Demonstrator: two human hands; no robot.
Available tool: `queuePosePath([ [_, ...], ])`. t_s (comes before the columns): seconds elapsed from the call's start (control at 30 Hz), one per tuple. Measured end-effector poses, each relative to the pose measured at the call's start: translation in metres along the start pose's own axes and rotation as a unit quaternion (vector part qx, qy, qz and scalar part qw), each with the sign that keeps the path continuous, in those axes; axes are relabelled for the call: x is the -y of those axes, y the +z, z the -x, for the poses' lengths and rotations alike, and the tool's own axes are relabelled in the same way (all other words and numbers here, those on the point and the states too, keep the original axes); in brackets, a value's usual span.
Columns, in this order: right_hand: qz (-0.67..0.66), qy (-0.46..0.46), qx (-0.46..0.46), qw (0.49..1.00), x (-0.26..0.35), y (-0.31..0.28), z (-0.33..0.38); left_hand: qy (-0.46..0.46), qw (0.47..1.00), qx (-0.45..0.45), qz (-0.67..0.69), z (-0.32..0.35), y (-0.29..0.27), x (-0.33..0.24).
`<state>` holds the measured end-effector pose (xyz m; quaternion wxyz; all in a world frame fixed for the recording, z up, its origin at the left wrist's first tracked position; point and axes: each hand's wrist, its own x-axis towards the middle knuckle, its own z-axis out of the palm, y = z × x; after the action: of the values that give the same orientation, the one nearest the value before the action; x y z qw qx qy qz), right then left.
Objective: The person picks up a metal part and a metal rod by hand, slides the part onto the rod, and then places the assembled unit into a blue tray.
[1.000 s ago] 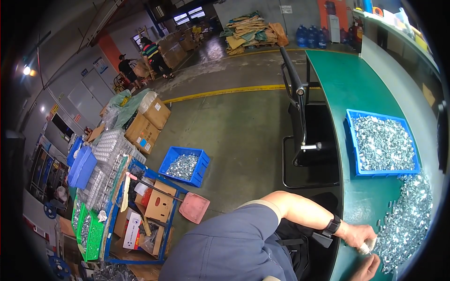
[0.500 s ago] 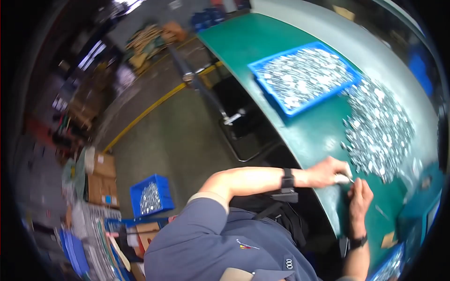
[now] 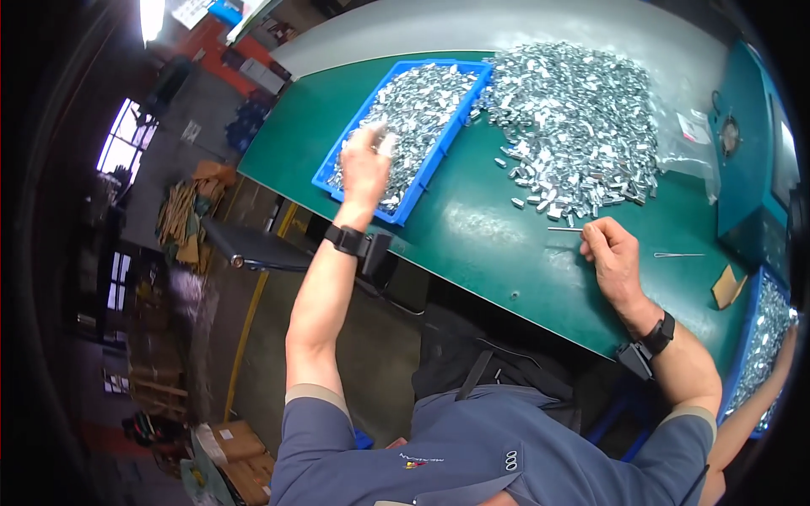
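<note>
My left hand (image 3: 364, 169) is over the near side of a blue tray (image 3: 411, 201) heaped with small shiny metal pieces (image 3: 422, 105). Its fingers are smeared by motion, and something whitish shows at a fingertip. I cannot tell whether it holds a piece. My right hand (image 3: 612, 257) is closed on a thin metal rod (image 3: 564, 228), which points left just above the green tabletop (image 3: 472, 261). Beyond that hand spreads a big loose pile of the same metal pieces (image 3: 582, 126), touching the tray's right side.
Right of my right hand lie a thin wire tool (image 3: 679, 255) and a brown cardboard scrap (image 3: 727, 287). A teal machine (image 3: 755, 160) and a clear plastic bag (image 3: 688, 156) stand behind. Another person's arm (image 3: 764, 396) reaches by a blue bin (image 3: 742, 371) of metal pieces.
My hands were together near the pile; now they are apart. The left has moved away to the tray, while the right holds the rod near the pile. The view has turned rightward.
</note>
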<state>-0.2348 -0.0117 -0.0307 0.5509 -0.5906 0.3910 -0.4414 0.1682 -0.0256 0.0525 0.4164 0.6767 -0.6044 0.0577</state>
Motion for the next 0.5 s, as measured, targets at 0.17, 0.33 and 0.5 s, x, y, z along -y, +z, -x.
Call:
queuePosePath([
  [0.17,0.003,0.014,-0.007,1.0,-0.001,0.001,0.0,0.198,0.97,0.14,0.034,0.027,0.048,-0.055],
  [0.33,-0.004,0.024,-0.004,1.0,0.001,0.001,0.0,0.214,0.948,0.236,0.015,0.074,0.087,-0.095],
  [0.5,-0.006,0.018,-0.01,1.0,-0.003,0.0,-0.001,0.207,0.947,0.236,0.074,0.084,0.089,-0.101],
])
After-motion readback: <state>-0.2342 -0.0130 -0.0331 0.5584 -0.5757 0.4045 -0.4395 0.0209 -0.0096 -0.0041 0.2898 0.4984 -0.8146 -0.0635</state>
